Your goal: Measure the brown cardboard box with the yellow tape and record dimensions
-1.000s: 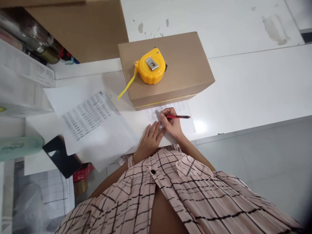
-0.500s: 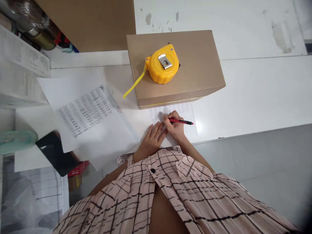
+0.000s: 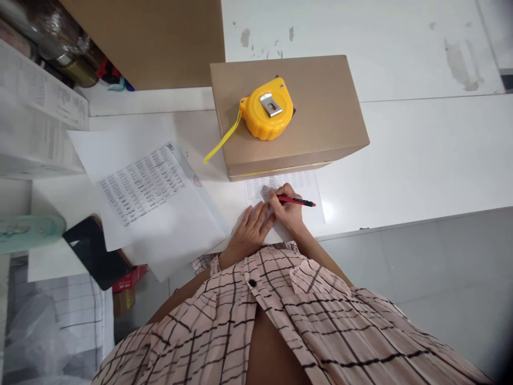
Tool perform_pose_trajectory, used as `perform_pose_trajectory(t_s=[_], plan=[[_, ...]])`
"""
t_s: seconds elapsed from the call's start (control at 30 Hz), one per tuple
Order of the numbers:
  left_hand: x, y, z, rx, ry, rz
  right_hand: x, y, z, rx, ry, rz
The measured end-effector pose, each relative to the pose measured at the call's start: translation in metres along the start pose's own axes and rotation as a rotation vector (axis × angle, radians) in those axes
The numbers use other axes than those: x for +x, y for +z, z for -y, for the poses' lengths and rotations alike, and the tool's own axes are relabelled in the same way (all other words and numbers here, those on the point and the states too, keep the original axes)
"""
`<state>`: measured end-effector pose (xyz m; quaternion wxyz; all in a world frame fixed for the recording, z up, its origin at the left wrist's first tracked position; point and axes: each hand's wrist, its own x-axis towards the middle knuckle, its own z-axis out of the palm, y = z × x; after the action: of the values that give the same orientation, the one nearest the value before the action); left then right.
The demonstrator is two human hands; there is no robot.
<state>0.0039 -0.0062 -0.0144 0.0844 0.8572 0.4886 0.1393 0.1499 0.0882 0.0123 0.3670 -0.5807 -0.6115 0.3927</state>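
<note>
My right hand point(image 3: 289, 210) pinches a red and black pen point(image 3: 298, 200), its writing end down at a printed sheet point(image 3: 316, 199) near the table's front edge. The pen's tip itself is hidden by my fingers. Flat on the same sheet's left side lies my left hand point(image 3: 249, 230), fingers stretched out and almost touching the right hand. A brown cardboard box point(image 3: 320, 112) stands just beyond the hands and covers the sheet's far part. On top of the box rests a yellow tape measure point(image 3: 269, 115) with a yellow wrist strap.
To the left, several papers point(image 3: 168, 235) overlap, one with printed columns. A black phone-like object point(image 3: 96, 251) and a pale green bottle point(image 3: 30, 233) are at the left edge. A larger cardboard box point(image 3: 148, 43) stands behind. The table's front edge point(image 3: 401, 222) runs along my body.
The whole view has shifted very slightly. Both hands keep nearly the same place on the sheet, and the pen stays in my right hand.
</note>
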Motion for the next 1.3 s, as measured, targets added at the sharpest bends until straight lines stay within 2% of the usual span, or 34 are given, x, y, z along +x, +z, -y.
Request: perform_pose_trajectory(t_s=[0.13, 0.43, 0.97, 1.17, 1.3], plan=[[-0.0003, -0.0001, 0.0, -0.002, 0.002, 0.008, 0.0, 0.0005, -0.002, 0.016, -0.006, 0.008], [-0.0009, 0.0036, 0.001, 0.167, 0.058, -0.091, -0.0002, 0.0018, -0.0059, 0.026, -0.015, -0.007], [-0.0007, 0.0009, 0.0015, 0.169, 0.068, -0.106, 0.0013, 0.0002, -0.001, 0.021, -0.014, -0.031], [0.0009, -0.0012, 0.0002, 0.246, 0.092, -0.174, 0.0009, 0.0002, -0.0006, 0.049, -0.024, -0.037], [0.0012, -0.0022, 0.0, 0.24, 0.092, -0.178, 0.0003, 0.0007, -0.0027, 0.063, -0.016, -0.063]])
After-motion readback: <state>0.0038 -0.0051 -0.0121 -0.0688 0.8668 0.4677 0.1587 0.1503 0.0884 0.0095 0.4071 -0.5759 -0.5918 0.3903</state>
